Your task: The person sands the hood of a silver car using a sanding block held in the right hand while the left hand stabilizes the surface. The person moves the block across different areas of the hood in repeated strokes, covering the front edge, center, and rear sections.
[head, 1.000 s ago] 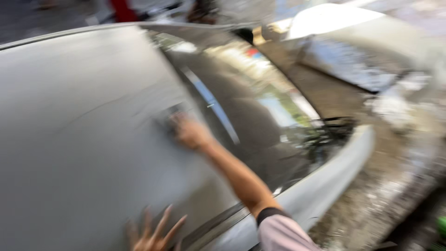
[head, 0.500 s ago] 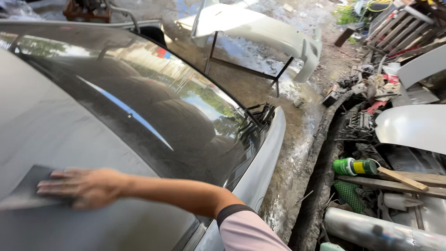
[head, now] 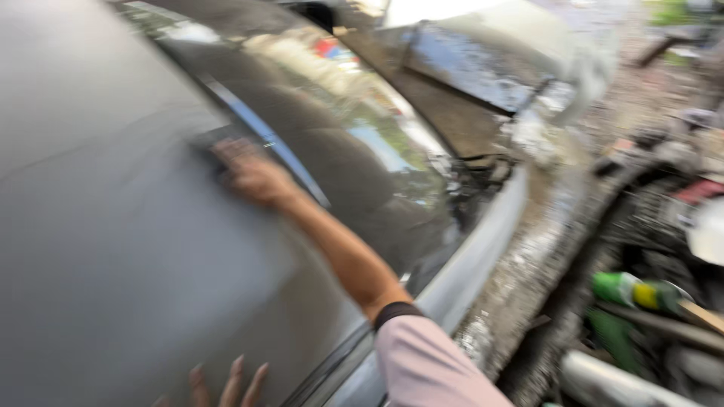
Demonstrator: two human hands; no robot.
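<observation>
My right hand (head: 253,175) reaches far out over the grey car roof (head: 105,249) and presses a dark sanding sheet (head: 210,143) flat against it, close to the top edge of the windscreen (head: 362,158). The sheet shows only as a dark patch past my fingers. My arm in a pale pink sleeve (head: 430,362) comes in from the bottom right. Only the spread fingertips of my left hand (head: 226,383) show at the bottom edge, resting on the roof and holding nothing. The whole picture is motion-blurred.
A raised white bonnet (head: 490,53) stands beyond the windscreen. Wet, muddy ground (head: 528,271) runs along the car's right side. Further right lie a green bottle (head: 626,288), a pipe (head: 611,380) and scrap car parts (head: 701,226).
My right hand has slid the sanding sheet away from me, up the roof toward the windscreen edge. My left fingertips are back in view at the bottom.
</observation>
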